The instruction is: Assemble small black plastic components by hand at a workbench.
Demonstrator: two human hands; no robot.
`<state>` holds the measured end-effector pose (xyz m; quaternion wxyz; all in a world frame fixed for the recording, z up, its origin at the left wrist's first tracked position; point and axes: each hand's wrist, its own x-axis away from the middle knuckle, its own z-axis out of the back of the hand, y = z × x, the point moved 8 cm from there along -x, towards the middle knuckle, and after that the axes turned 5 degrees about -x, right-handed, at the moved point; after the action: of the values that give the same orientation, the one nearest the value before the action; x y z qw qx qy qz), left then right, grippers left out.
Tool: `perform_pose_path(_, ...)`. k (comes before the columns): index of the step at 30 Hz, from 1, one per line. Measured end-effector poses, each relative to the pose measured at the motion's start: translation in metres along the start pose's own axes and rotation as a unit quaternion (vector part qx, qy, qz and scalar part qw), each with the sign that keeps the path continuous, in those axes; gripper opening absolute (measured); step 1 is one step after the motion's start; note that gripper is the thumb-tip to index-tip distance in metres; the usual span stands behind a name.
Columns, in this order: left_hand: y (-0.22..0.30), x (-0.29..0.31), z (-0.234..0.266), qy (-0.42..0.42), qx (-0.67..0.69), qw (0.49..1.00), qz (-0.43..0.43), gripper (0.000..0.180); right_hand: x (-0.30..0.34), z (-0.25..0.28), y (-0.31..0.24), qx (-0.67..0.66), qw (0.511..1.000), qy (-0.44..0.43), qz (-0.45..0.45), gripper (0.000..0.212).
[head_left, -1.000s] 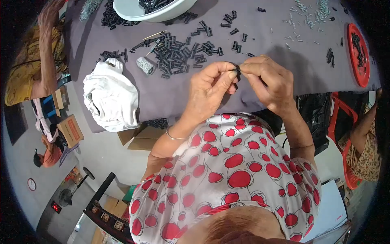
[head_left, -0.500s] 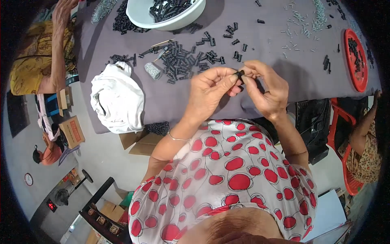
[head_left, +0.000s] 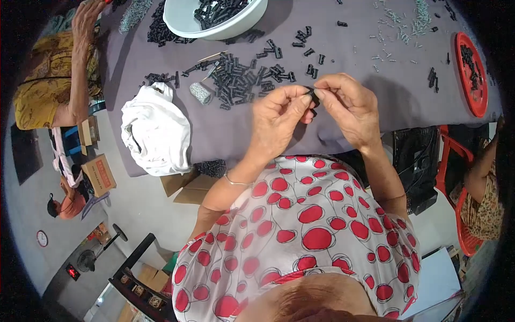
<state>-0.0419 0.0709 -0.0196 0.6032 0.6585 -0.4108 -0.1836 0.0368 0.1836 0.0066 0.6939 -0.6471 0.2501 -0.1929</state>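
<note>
Both hands meet above the near edge of the table, thumbs and forefingers pinched round one small black plastic part [head_left: 313, 97]. My left hand [head_left: 281, 114] grips it from the left, its fingers curled. My right hand [head_left: 350, 110] pinches its upper right end; the fingertips cover much of the part. Just beyond my left hand lies a loose pile of similar black plastic parts [head_left: 234, 80]. A few more black pieces [head_left: 311, 70] are scattered beyond my fingertips.
A white basin [head_left: 215, 33] of black parts stands at the far side. Left are a bundled white cloth [head_left: 155, 131] and a grey speckled roll [head_left: 200, 93]. Small metal springs [head_left: 403, 40] lie far right, near a red tray [head_left: 472, 110]. Other people sit at both sides.
The right hand's fingers have closed in lower on the black part, and both hands have shifted slightly. The view has tilted a little.
</note>
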Motion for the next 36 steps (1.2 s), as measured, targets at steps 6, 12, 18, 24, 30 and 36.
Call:
perform_pose_path(6, 0.004, 0.004, 0.000, 0.038, -0.031, 0.998, -0.033, 0.012, -0.001, -0.002, 0.000, 0.038, 0.999, 0.011, -0.021, 0.013)
perform_pose_path(12, 0.001, 0.002, 0.000, 0.037, -0.057, 0.998, -0.018, 0.012, -0.001, -0.003, -0.016, 0.119, 0.990, 0.000, 0.074, 0.014)
perform_pose_path(18, 0.004, 0.001, -0.001, 0.043, -0.071, 0.997, -0.010, 0.013, 0.004, 0.000, 0.001, -0.035, 0.996, 0.053, 0.061, 0.010)
perform_pose_path(24, 0.003, 0.007, 0.003, 0.030, -0.047, 0.998, 0.001, 0.014, -0.001, 0.023, 0.015, -0.173, 0.976, 0.126, -0.044, 0.008)
perform_pose_path(30, 0.002, 0.005, 0.005, 0.030, 0.003, 1.000, 0.005, 0.017, 0.001, 0.007, -0.003, -0.073, 0.995, 0.069, -0.018, 0.010)
perform_pose_path(36, -0.001, 0.005, 0.007, 0.022, 0.019, 1.000, -0.008, 0.017, 0.004, -0.001, -0.010, -0.044, 0.999, 0.029, -0.001, 0.011)
